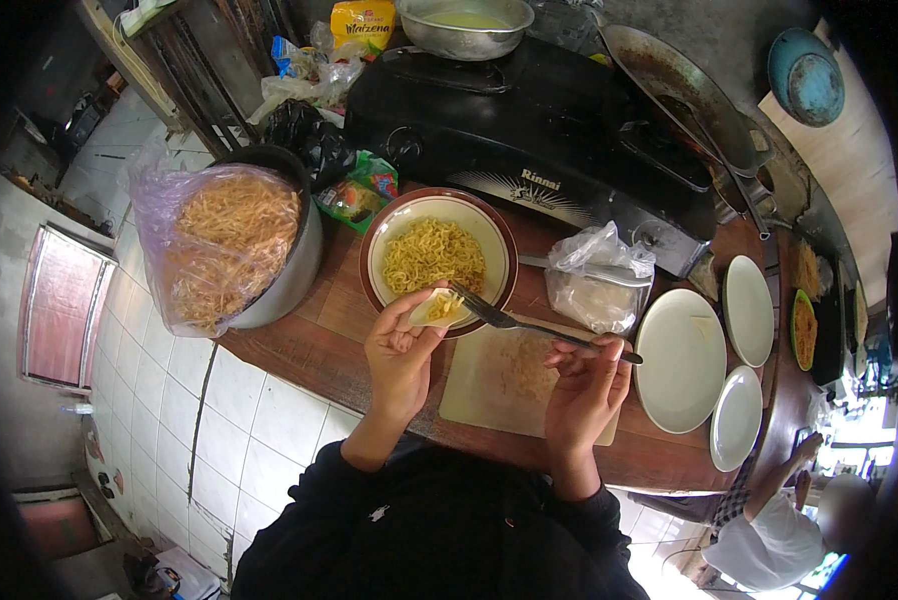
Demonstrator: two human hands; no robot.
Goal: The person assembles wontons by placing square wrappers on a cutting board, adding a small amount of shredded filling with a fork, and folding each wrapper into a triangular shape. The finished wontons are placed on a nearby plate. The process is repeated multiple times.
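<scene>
**Fork tines meeting a hand-held wrapper at the near rim of the noodle bowl**

Head view. Take the noodle bowl [371,245] as your landmark. The pale wrapper [427,311] sits at its near edge, raised in your left hand [399,362], with a little yellow filling on it. The coming move, as judged here, turns on how the fork [504,320] lies to this wrapper: its long axis runs obliquely, from tines just off the bowl's near rim to a handle end well to the bowl's right and nearer you. The tines point left and away from you, at the wrapper's right side; whether they touch the filling or hang just above it, you cannot tell. Your left hand is the nearer to the wrapper; your right hand [587,385] reaches it only through the fork.

Your left thumb and fingers are pinched together on the wrapper, cupping it from beneath. Your right fingers are clamped round the fork's handle, to the right of the bowl and above the cutting board [499,390]. The noodles [434,255] lie inside the bowl, just beyond the wrapper.
</scene>
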